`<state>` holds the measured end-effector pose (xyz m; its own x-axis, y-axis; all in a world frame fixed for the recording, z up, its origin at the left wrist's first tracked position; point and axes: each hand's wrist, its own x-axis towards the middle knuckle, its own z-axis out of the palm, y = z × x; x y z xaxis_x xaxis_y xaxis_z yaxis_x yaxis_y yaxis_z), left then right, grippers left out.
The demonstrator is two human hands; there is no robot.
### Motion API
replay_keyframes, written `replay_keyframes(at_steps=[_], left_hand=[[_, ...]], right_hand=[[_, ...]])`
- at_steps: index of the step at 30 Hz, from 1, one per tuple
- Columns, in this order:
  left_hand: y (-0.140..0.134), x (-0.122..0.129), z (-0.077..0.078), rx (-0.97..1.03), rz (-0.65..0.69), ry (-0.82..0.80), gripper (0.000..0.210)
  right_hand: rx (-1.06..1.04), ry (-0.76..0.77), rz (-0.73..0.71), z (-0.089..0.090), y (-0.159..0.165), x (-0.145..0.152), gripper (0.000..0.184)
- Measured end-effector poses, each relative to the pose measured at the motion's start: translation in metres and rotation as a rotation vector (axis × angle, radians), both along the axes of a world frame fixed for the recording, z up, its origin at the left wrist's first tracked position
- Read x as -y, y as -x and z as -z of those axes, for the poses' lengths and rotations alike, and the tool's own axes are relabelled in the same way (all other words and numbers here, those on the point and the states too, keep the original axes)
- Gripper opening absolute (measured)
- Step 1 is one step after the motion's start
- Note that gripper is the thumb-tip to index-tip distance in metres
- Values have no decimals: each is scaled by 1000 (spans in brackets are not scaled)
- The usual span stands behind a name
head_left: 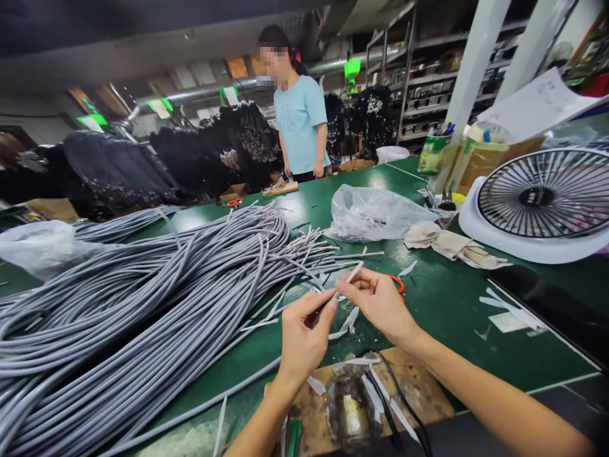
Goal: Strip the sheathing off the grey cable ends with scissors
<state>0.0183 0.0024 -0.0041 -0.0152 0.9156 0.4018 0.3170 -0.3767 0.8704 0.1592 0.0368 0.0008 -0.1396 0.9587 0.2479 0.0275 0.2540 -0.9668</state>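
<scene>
My left hand (303,330) is closed around a grey cable near its end, thumb against the fingers. My right hand (383,303) pinches the pale, stripped-looking end of the cable (354,271), which points up and away from me. Both sets of fingertips almost meet on it. A large bundle of grey cables (157,304) spreads to the left, its whitish ends lying just beyond my hands. Orange scissor handles (398,287) show partly behind my right hand. White strips (351,320) lie below my fingers.
In front of me is a wooden board (314,424) with a dark metal block (352,412) and black wires. A plastic bag of scraps (375,216), a cloth (447,244) and a fan (537,203) stand right. Across the green table (442,304) stands a person (301,124).
</scene>
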Motion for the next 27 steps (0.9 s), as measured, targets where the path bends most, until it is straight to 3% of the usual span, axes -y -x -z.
replay_keyframes(at_steps=[3,4,6,10,14,27], left_hand=[[1,2,-5,30,-107,-35,22],[1,3,-6,31,-130,-51,22],[1,5,-8,17,-154,-86,22],[1,8,-8,-28,-178,-134,24],[1,10,-8,-54,-192,-162,26],[-1,11,-9,-51,-161,-176,25]], right_hand=[[320,-194,191,-3,-7,5,39],[406,-259,223,-5,-8,8,34],[519,-389,226,-5,-7,14,23],[624,-563,183,0,1,24,27],[701,-580,194,4,4,27,29],[656,-548,153,4,3,28,28]])
